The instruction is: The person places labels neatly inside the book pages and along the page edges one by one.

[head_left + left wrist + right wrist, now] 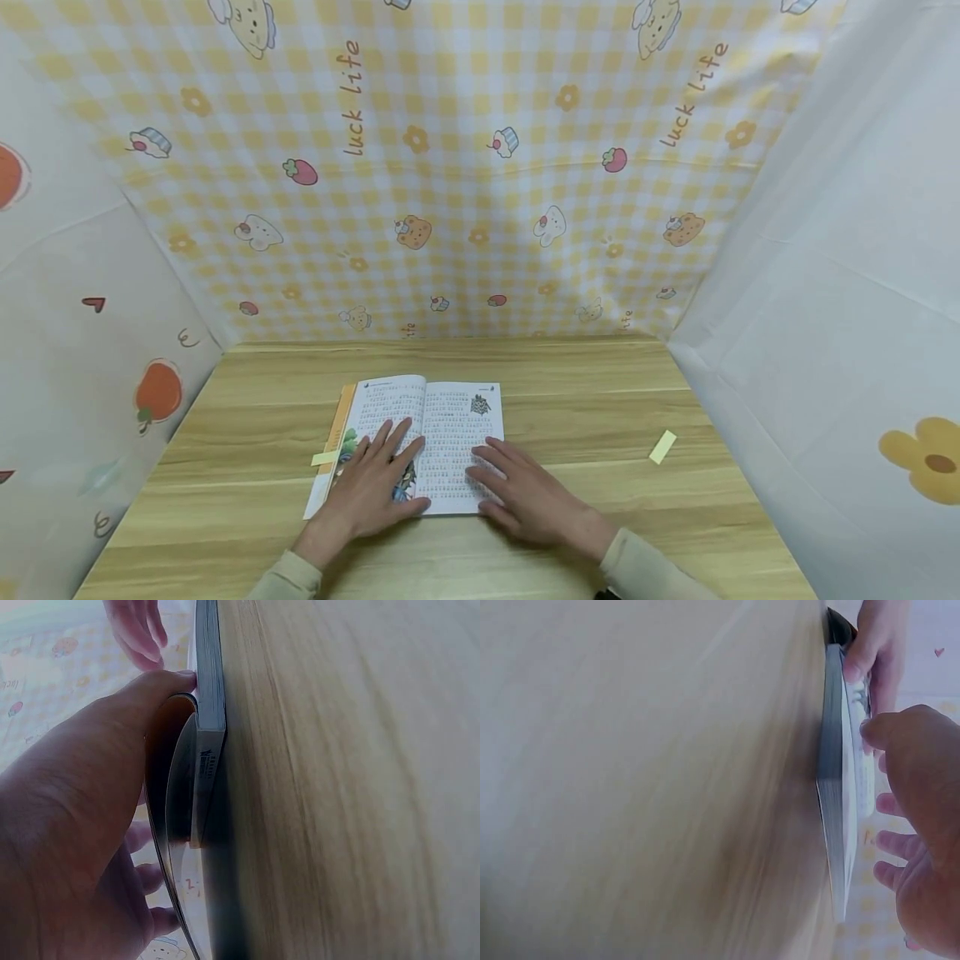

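Observation:
An open book [453, 417] lies on the wooden table, its pages printed with text and small pictures. My left hand [371, 487] rests on the left page, fingers spread and thumb near the centre fold; in the left wrist view the left hand [82, 780] lies over the curved left pages, its thumb at the fold. Over the right page's outer side is my right hand [528, 496], fingers loosely bent. In the right wrist view the right hand [922, 810] has its thumb by the book's [836, 765] page face, and its other fingers appear just off the page.
A pale yellow sticky strip [325, 458] sticks out at the book's left edge. Another yellow strip [663, 447] lies on the table [585, 417] to the right. A checkered cloth [465, 183] hangs behind, with white cloth sides [825, 317].

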{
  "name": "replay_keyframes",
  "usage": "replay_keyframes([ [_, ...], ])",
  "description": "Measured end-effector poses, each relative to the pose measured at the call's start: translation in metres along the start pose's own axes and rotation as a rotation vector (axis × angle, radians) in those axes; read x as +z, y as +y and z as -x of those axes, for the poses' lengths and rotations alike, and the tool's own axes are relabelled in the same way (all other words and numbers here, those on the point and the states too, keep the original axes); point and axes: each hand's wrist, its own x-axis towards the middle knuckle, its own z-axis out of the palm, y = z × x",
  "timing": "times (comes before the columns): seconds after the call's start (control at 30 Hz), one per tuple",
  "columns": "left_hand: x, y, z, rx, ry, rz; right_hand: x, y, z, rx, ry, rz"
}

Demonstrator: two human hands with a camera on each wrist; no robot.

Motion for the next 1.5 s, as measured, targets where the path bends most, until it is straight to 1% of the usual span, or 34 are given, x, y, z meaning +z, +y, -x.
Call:
replay_keyframes([
  [0.1, 0.000, -0.001, 0.000, 0.003, -0.007, 0.004, -0.004, 0.005, 0.005, 0.042, -0.019, -0.020],
  [0.23, -0.001, -0.001, 0.000, 0.005, -0.008, 0.006, -0.007, 0.013, 0.012, 0.072, -0.024, -0.045],
  [0.4, -0.001, 0.000, -0.001, 0.007, 0.001, 0.017, -0.008, 0.022, 0.022, 0.088, -0.032, -0.017],
  [0.5, -0.001, -0.001, -0.002, 0.012, 0.007, 0.019, -0.009, 0.028, 0.027, 0.085, -0.013, -0.001],
  [0.6, -0.001, -0.001, -0.002, 0.010, -0.003, 0.019, -0.010, 0.034, 0.032, 0.086, 0.023, 0.007],
  [0.73, -0.001, -0.002, -0.003, 0.010, -0.010, 0.020, -0.011, 0.042, 0.039, 0.108, 0.054, 0.013],
  [0.93, 0.001, -0.003, -0.002, 0.019, 0.015, 0.022, -0.013, 0.054, 0.049, 0.159, 0.053, 0.011],
  [1.17, 0.000, -0.004, -0.003, 0.012, 0.000, 0.017, -0.015, 0.065, 0.062, 0.200, 0.069, 0.056],
  [1.3, 0.000, -0.004, -0.002, 0.015, 0.008, 0.016, -0.017, 0.070, 0.070, 0.221, 0.088, 0.073],
  [1.4, 0.000, -0.004, -0.002, 0.017, 0.011, 0.014, -0.019, 0.074, 0.077, 0.253, 0.086, 0.069],
  [1.5, 0.001, -0.005, -0.002, 0.015, -0.002, 0.014, -0.019, 0.078, 0.085, 0.295, 0.070, 0.063],
])
